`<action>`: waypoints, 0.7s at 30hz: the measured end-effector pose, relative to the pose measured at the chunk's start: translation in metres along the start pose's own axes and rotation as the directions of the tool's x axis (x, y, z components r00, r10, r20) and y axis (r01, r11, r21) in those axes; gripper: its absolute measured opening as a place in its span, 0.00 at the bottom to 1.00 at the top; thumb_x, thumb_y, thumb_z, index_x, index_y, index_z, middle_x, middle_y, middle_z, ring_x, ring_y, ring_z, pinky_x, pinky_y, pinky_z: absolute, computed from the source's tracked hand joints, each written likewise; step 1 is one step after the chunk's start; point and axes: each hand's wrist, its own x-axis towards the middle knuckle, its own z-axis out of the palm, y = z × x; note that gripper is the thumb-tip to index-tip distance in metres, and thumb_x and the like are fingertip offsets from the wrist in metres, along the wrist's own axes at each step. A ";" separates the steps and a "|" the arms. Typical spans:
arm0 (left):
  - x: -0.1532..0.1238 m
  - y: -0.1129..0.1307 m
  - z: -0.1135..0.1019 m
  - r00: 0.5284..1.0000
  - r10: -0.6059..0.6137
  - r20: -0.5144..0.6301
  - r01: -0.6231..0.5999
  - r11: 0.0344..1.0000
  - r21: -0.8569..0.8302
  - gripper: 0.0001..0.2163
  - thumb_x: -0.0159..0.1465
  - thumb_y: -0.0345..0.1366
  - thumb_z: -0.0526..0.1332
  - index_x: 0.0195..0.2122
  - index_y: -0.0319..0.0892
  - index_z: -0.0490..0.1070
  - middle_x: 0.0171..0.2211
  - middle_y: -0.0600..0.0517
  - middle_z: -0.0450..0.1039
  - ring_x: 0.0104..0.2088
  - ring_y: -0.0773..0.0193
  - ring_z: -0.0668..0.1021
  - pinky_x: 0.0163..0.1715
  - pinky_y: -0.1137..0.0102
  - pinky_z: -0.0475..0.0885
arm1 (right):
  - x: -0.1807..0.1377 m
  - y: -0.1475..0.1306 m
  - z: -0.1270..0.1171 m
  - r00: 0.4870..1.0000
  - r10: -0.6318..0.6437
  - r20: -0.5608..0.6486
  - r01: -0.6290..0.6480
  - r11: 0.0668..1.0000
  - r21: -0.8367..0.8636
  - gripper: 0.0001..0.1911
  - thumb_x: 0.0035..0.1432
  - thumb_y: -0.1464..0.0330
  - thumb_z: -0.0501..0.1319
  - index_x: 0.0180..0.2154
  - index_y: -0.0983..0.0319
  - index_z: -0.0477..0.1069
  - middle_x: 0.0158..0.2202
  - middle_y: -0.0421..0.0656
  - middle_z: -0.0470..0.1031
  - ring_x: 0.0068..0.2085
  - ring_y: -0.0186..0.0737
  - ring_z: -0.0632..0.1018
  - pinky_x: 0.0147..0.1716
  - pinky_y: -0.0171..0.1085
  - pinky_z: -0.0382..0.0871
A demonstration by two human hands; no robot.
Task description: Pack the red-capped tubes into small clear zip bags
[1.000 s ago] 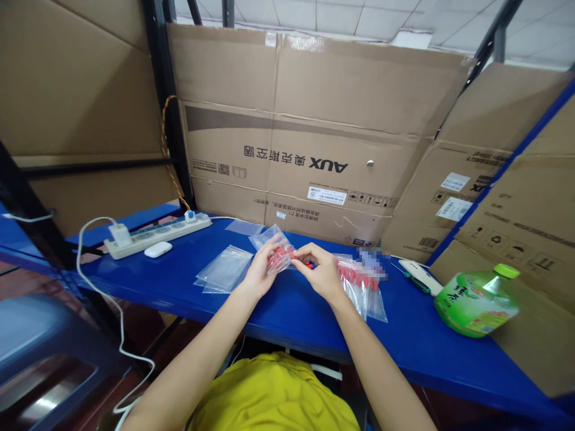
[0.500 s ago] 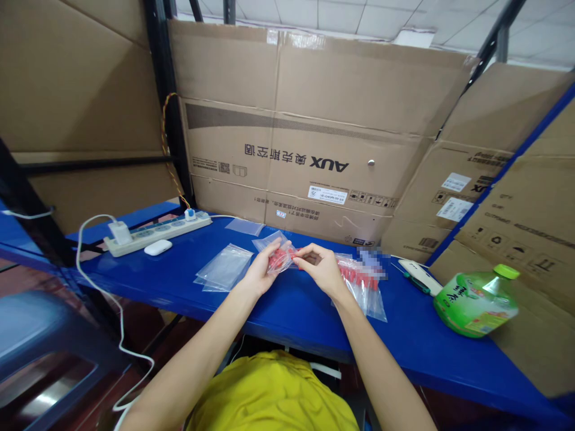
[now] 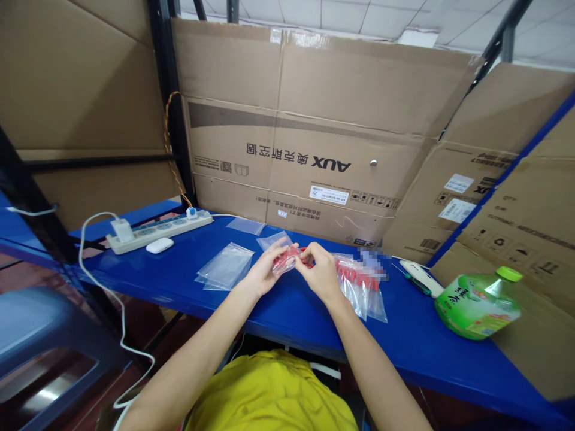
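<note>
Head view: left hand (image 3: 265,269), fingers closed around one clear bag (image 3: 272,240) with red pieces (image 3: 286,257) showing inside, held above the counter (image 3: 287,311) at its middle; right hand (image 3: 322,269), fingers bent and pinched on a red piece (image 3: 306,256) at the bag's right edge, whether inside the plastic or out cannot be told; changed within the last half second, the right fingers have curled further in and more red shows between them; judged from this, handling of the red contents is still under way; the neighbouring goods lie as before; near the left hand, a stack of flat clear bags (image 3: 227,266), another flat bag (image 3: 245,225) farther back; just beside the right hand, clear bags with red contents (image 3: 359,305), partly pixelated; counter, blue; at left, a power strip (image 3: 159,232) and a small white case (image 3: 160,245); at right, a green bottle (image 3: 478,305), yellow-green cap; room: printed cardboard panels (image 3: 332,78) behind, black metal post (image 3: 164,78), plastic stool (image 3: 40,335) at lower left, tiled ceiling (image 3: 341,15) above.
</note>
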 end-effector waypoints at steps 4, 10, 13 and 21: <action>-0.001 -0.002 0.000 1.000 0.007 0.009 -0.007 1.000 0.028 0.24 0.64 0.24 0.67 0.61 0.41 0.69 0.47 0.42 0.84 0.36 0.61 0.86 0.39 0.70 0.81 | -0.001 0.000 0.000 1.000 0.025 -0.014 -0.026 0.999 -0.031 0.02 0.63 0.70 0.62 0.37 0.58 0.71 0.37 0.42 0.74 0.36 0.39 0.76 0.38 0.37 0.72; 0.000 -0.004 -0.001 0.999 0.048 0.006 -0.048 0.997 0.060 0.28 0.61 0.24 0.70 0.62 0.41 0.69 0.44 0.44 0.85 0.37 0.59 0.87 0.43 0.67 0.82 | 0.000 0.001 0.000 0.996 0.070 0.053 -0.072 0.996 0.045 0.07 0.63 0.70 0.63 0.42 0.57 0.79 0.39 0.43 0.80 0.34 0.39 0.79 0.36 0.38 0.76; -0.001 -0.003 0.001 0.999 0.033 -0.016 -0.032 0.998 0.054 0.30 0.61 0.24 0.70 0.64 0.42 0.66 0.49 0.42 0.84 0.39 0.59 0.87 0.44 0.67 0.81 | 0.000 0.003 0.001 0.994 0.111 -0.006 -0.109 0.986 0.128 0.04 0.62 0.68 0.65 0.37 0.57 0.79 0.35 0.42 0.81 0.31 0.40 0.80 0.35 0.39 0.77; -0.006 0.001 0.006 0.999 0.038 0.008 -0.038 0.999 0.028 0.28 0.66 0.26 0.66 0.67 0.39 0.64 0.55 0.37 0.81 0.40 0.59 0.87 0.43 0.67 0.81 | 0.000 0.011 0.002 0.973 0.229 0.028 -0.224 0.909 0.352 0.04 0.61 0.65 0.66 0.35 0.58 0.76 0.37 0.44 0.81 0.37 0.42 0.83 0.40 0.40 0.79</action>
